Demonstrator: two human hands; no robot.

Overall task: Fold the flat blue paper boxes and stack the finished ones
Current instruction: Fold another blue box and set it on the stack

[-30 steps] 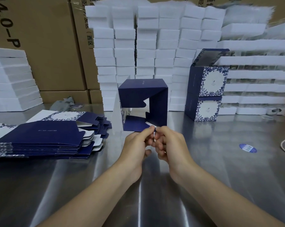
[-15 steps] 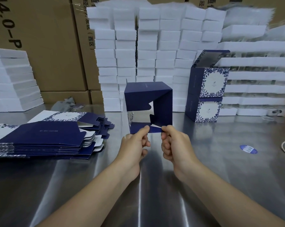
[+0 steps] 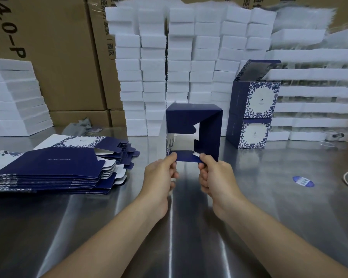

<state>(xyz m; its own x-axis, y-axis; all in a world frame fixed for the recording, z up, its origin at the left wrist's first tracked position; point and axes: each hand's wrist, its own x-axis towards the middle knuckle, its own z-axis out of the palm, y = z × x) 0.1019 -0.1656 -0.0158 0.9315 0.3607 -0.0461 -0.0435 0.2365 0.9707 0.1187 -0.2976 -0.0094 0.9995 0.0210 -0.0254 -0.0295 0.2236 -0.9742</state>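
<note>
Fingers (image 3: 172,157) of the left hand (image 3: 161,175) pinch the left end of the box's near flap (image 3: 184,156), thumb on top. The right hand (image 3: 216,175) pinches the right end the same way, its other fingers curled under. Both grips sit at the flap's corners, probably so it can be steered evenly and its notched edge lined up with the other flaps without creasing the middle.

The box (image 3: 193,117) stands at centre over the table (image 3: 189,227); whether its lower side rests on the steel I cannot tell. Its open bottom faces the person, so the interlocking flaps are in plain sight: one hangs from the top, one juts from the right wall, and light shows through the gap between them. The bottom is not yet locked. I judge this to be the closing step, with the held flap due to be tucked in.

Flats (image 3: 49,169) lie in a fanned pile at near left, within easy reach for the next pick. Two finished boxes (image 3: 253,113) stand stacked at far right, the upper with its lid flap open, just in front of white foam blocks (image 3: 179,67). That likely keeps the working space free. Many flats remain, so the task seems early.
</note>
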